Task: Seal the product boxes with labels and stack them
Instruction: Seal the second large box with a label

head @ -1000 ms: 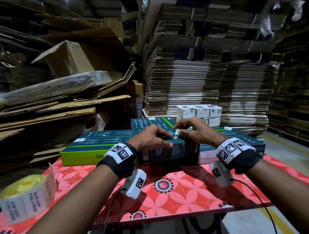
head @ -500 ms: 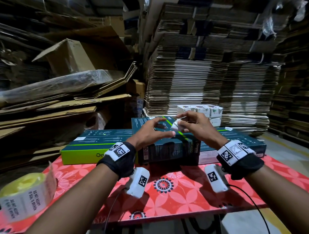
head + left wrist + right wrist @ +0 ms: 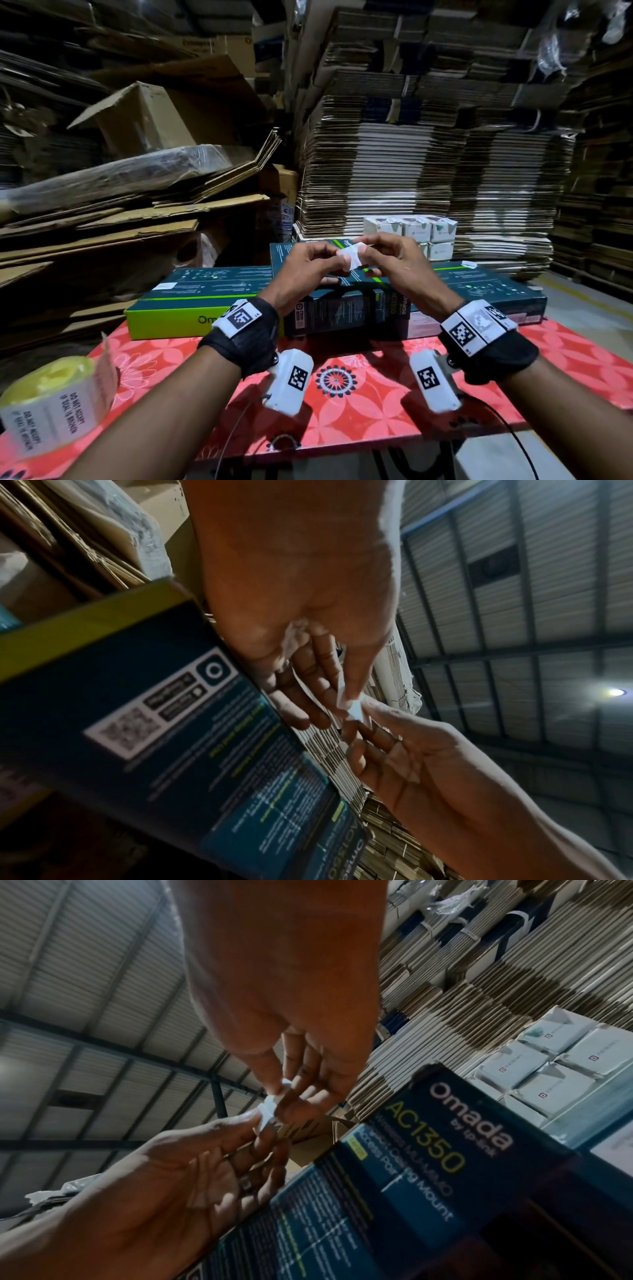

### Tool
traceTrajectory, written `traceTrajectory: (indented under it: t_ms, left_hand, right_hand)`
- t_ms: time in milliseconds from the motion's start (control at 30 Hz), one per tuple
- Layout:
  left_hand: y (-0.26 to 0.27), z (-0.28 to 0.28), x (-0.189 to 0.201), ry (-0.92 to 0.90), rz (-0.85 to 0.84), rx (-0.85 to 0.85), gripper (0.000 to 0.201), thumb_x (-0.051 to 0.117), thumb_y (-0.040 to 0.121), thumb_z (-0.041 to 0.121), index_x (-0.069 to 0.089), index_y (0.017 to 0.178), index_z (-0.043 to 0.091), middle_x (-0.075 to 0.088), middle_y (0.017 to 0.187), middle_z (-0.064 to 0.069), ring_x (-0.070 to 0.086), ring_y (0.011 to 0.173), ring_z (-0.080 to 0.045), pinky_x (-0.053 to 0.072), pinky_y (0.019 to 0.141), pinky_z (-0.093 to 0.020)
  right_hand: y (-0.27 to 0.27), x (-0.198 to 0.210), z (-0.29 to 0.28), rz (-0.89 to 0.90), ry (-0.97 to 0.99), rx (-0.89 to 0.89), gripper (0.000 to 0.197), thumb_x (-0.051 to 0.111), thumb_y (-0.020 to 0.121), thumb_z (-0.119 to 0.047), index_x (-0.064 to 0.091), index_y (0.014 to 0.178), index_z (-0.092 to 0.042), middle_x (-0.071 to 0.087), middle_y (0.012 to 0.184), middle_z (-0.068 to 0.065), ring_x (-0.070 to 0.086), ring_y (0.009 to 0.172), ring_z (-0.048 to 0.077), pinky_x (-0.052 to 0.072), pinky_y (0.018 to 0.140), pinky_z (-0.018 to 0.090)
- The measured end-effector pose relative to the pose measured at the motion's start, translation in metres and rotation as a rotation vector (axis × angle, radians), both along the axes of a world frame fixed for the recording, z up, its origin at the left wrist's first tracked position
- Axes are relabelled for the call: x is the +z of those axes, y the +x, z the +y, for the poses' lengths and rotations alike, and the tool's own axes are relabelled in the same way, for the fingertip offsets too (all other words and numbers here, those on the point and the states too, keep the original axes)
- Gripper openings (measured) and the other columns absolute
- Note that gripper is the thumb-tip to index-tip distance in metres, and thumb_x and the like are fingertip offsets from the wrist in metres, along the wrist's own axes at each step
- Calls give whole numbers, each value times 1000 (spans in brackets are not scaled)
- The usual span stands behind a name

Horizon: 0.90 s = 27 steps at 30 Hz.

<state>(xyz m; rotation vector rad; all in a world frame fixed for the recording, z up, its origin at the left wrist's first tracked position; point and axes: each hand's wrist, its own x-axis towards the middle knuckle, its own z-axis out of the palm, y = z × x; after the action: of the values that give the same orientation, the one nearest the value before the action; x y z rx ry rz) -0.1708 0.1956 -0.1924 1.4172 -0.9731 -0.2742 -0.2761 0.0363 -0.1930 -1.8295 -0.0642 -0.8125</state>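
Left hand [image 3: 305, 270] and right hand [image 3: 394, 263] together, both pinching one small white label [image 3: 352, 255]. Raised just above the dark product box [image 3: 346, 308]. Label roll [image 3: 51, 404] well left of the left hand.

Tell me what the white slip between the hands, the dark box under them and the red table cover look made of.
White slip: thin paper or label backing; it bends and creases between the fingers. Dark box: printed cardboard, slightly glossy; crisp folded edges, sharp lettering. Red table cover: probably plastic sheet or laminate; flat, smooth, faintly shiny floral print.
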Motion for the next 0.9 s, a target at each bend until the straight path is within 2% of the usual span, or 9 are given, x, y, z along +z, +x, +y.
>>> traceTrajectory:
  t_ms: [100,200,300,433,600,700,800,900]
  left_hand:
    - [-6,1,3,-35,17,-9,6,65,95,5,63,90,7,70,77,-2,70,68,-13,56,66,-23]
    - [-7,2,4,-49,-14,16,9,63,94,0,64,86,5,68,73,-3,68,63,-10,55,60,-20]
    - [-7,4,3,-63,-55,54,5,67,92,2,68,91,-3,70,78,-7,67,70,-12,56,67,-24]
    - [-8,4,0,-70,-81,69,18,72,91,10,69,99,-6,72,83,-8,68,75,-12,55,68,-23]
    - [-6,6,-1,-64,-29,31,14,68,89,-4,67,99,-14,72,84,-11,70,74,-13,58,69,-22]
    - [-8,7,1,-80,24,-4,14,64,88,-11,65,100,-17,70,87,-15,70,77,-21,60,71,-23]
    - [-7,9,4,-80,58,-46,6,64,88,-11,67,94,-11,71,88,-15,71,83,-28,61,78,-30]
    - [-6,11,7,-73,95,-85,8,65,88,-10,69,87,-3,74,85,-11,72,83,-26,60,79,-32]
  right_hand:
    - [-2,-1,7,2,79,86,14,60,101,-16,73,106,-11,77,98,12,75,88,20,58,71,26]
    - [-5,1,11,10,163,153,21,61,100,-24,74,97,-8,75,86,4,75,82,18,57,73,25]
    - [-6,-1,11,1,121,149,17,71,92,-26,75,98,-11,77,92,4,74,87,17,60,80,31]
    - [-2,-6,10,-40,-24,70,10,72,92,-18,75,98,-10,79,95,7,74,90,17,56,72,22]
    - [0,-9,7,-52,31,88,16,71,92,-8,74,102,4,77,89,10,73,80,15,56,71,21]
    - [-1,-7,7,-37,93,119,18,71,92,-4,72,103,9,77,91,13,73,81,15,55,70,19]
    - [-3,-3,6,-10,124,137,19,71,92,-5,72,105,9,76,97,19,73,85,18,57,73,20]
    - [-5,2,5,32,152,183,20,70,92,-5,72,105,10,75,102,23,72,90,21,57,77,22]
